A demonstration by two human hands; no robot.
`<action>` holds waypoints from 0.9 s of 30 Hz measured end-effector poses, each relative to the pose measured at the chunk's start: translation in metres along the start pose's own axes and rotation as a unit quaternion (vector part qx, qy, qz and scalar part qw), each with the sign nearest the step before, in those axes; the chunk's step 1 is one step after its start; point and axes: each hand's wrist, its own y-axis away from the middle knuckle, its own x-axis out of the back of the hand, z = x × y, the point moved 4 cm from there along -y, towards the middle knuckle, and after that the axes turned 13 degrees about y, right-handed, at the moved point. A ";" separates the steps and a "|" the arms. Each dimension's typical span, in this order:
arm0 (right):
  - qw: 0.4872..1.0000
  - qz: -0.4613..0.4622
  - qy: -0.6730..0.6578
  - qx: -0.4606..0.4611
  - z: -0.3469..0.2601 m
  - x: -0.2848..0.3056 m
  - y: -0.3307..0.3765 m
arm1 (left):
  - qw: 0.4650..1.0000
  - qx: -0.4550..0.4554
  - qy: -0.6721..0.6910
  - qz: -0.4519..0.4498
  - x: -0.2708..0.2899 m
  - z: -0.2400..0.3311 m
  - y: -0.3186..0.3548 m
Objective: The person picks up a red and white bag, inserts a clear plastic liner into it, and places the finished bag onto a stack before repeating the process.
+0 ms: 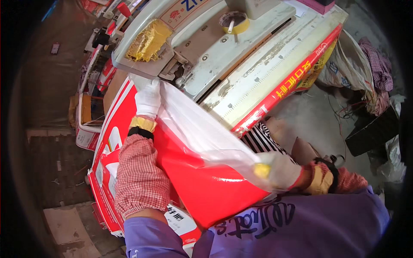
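Note:
A red and white woven plastic sack [211,189] is stretched between my two hands, its whitish edge running from the sewing machine [189,64] down to the right. My left hand [148,99], in a white glove, is closed on the sack's upper corner just below the machine's needle area. At the other end of the edge my right hand [279,170], gloved with a yellow patch at the fingertips, is closed on the sack close to my body. The fingers of both hands are partly hidden, and the right is slightly blurred.
A roll of yellow tape [243,26] sits on the machine bed. A pale worktable [241,92] with ruler marks and a red front edge runs to the right. Further sacks lie at left. A dark box [372,131] and a plastic bag [344,64] stand on the right.

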 end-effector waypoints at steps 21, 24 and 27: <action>0.974 -0.004 0.213 -0.075 0.028 -0.013 0.004 | 0.962 0.004 0.230 -0.149 0.003 -0.001 0.005; 0.932 0.055 0.356 0.024 -0.015 -0.004 -0.028 | 0.943 0.029 0.327 -0.061 -0.026 -0.034 -0.015; 0.884 0.209 0.348 0.231 -0.043 -0.022 -0.077 | 0.987 0.019 0.159 0.034 -0.052 -0.135 -0.040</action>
